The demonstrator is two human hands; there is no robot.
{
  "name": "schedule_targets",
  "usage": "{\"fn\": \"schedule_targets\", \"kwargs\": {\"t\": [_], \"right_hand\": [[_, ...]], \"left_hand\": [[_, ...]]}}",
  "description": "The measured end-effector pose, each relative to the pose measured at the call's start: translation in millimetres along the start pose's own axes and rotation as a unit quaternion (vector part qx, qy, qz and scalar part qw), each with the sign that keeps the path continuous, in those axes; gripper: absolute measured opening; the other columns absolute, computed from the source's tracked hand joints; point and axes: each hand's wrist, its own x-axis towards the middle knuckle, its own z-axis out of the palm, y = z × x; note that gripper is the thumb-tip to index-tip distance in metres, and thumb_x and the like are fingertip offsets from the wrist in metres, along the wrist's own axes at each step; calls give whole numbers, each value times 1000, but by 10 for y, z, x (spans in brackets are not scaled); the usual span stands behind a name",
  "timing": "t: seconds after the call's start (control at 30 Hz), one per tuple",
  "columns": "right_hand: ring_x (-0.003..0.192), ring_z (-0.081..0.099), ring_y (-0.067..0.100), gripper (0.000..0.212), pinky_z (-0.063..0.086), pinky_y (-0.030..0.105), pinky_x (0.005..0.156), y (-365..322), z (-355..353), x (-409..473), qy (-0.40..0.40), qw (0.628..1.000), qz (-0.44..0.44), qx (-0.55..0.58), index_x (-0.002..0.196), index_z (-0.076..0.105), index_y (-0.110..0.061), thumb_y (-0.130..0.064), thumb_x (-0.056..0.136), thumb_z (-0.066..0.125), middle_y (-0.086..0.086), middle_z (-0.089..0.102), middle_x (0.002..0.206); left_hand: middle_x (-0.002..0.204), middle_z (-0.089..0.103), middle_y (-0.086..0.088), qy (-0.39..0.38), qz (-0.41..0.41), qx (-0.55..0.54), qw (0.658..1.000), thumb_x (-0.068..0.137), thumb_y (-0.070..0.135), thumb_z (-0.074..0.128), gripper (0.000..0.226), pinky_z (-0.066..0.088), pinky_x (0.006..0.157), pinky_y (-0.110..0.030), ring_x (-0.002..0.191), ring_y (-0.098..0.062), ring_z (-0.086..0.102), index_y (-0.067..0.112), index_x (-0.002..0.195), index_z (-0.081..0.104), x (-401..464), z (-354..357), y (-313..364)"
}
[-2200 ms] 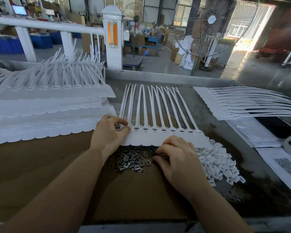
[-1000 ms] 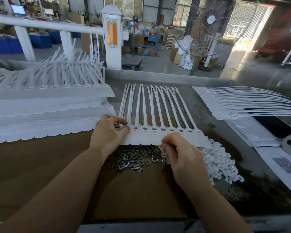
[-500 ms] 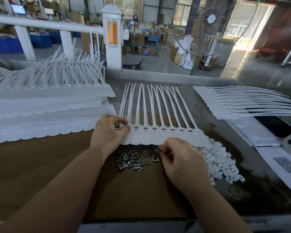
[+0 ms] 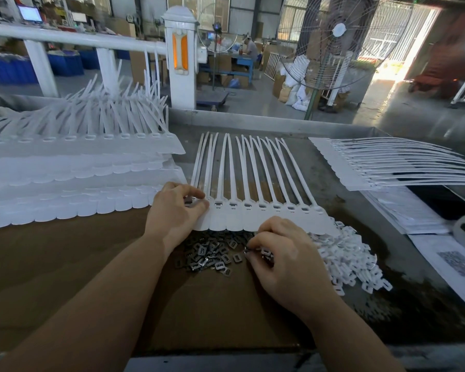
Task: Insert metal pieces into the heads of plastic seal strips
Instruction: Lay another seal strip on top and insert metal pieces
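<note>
From my head camera I look down at a joined row of white plastic seal strips (image 4: 255, 218) lying flat on the workbench, heads toward me and thin tails fanned away; I take this row as my landmark; small metal inserts glint in most of its head slots, though the slot at its right end looks dark and I cannot tell if it is filled. My left hand (image 4: 176, 210) rests on the row's left end, thumb and forefinger curled together and pinching the outermost head; what lies under the fingertips is hidden. My right hand (image 4: 282, 253) sits just in front of the row's right half, fingers curled tight over the loose heap of small grey metal pieces (image 4: 210, 253); thumb and forefinger appear to nip one piece at the heap's right edge. That heap lies on the sheet of brown cardboard (image 4: 65, 264) just in front of the row; a pile of small white plastic clips (image 4: 346, 259) spreads to the right of the row's right end. Left of the row stand tall stacks of white strip sheets (image 4: 78, 167); right of it lies another fanned white stack (image 4: 387, 165); beyond it stand a white post with an orange reflector (image 4: 180, 53) and a large wire-caged fan (image 4: 336, 41).
</note>
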Motion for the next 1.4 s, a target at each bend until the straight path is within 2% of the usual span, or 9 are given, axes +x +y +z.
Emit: {"fn": "schedule_targets", "kwargs": {"t": [0.2,0.5,0.63,0.73,1.07,1.23,1.4], "right_hand": [[83,54,12,7,46,28,75,14,6,-1,-25,1000,12,-6,84,71,-16,-21,80,70,-5,58,87],[81,55,14,4,49,32,71,-7,-1,17,4,1000,-5,8,83,68,-14,-18,83,67,-3,58,86],[83,56,15,16,47,30,73,-41,-18,17,-30,999,-36,13,88,71,-15,-28,82,64,-2,59,89],[84,55,17,17,47,32,73,-46,-15,21,-52,998,-47,9,85,72,-15,-29,83,63,-1,59,89],[77,53,13,8,47,29,69,-13,3,22,34,997,-16,63,80,62,-9,-12,87,60,-1,58,80],[62,55,11,12,48,32,57,12,-22,6,64,992,20,103,82,63,-9,-17,90,57,-3,61,69],[64,60,8,3,50,29,60,41,-17,8,84,984,49,147,84,68,-9,-11,85,66,-3,66,71]], "left_hand": [[99,44,7,1,3,0,1000,84,30,67,7,34,83,-20,87,-3,45,30,89,62,-3,-2,7],[100,44,7,0,3,0,1000,84,30,67,7,34,83,-20,87,-3,45,31,88,62,1,1,4],[102,45,6,-2,-1,0,1000,84,30,67,7,34,84,-21,92,-5,46,31,89,62,9,3,3],[102,45,6,-2,-1,1,1000,84,30,67,7,34,85,-21,92,-6,46,31,89,62,12,3,7],[103,45,7,1,-6,0,1000,84,30,68,7,34,84,-21,91,-5,47,30,90,63,1,2,11],[105,45,6,1,-4,4,1000,84,30,68,7,34,85,-21,93,-6,47,30,90,63,-4,-1,12],[105,45,6,-1,-2,8,1000,85,31,67,7,35,86,-22,94,-7,47,30,90,63,-2,-1,14]]}}
